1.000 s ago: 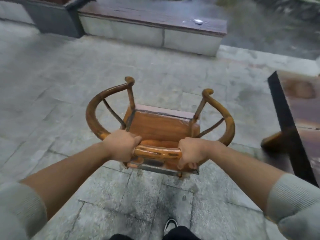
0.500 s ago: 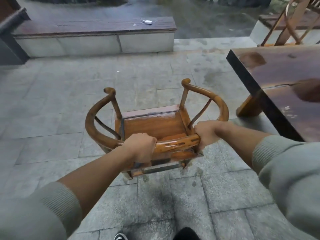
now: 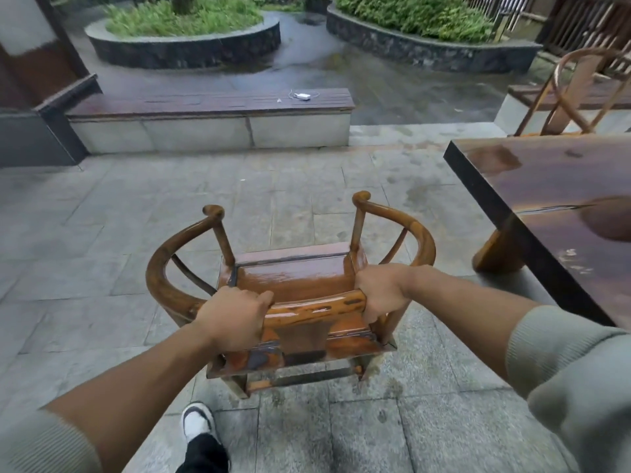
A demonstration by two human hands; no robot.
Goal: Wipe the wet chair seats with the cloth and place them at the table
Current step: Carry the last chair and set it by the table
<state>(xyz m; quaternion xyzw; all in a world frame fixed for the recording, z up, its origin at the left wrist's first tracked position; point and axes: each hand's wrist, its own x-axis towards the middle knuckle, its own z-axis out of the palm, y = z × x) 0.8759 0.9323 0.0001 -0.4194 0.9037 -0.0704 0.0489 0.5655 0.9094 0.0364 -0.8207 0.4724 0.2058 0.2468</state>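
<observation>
Glossy wooden chair (image 3: 290, 278), curved backrail, both hands gripping

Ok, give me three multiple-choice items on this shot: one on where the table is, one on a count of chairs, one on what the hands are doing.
1. Where is the dark table relative to the held chair?
A. To its right
B. To its left
C. Directly behind the person

2. How many wooden chairs are visible?
A. One
B. Two
C. Four

3. What are the hands doing?
A. Both grip the chair's curved back rail
B. One wipes the seat with a cloth
C. Both hang free

Answers:
1. A, the table fills the right edge of the view, apart from the chair.
2. B, the held chair plus a second chair beyond the table.
3. A, the left hand and right hand are each closed around the rail; no cloth shows.
</observation>
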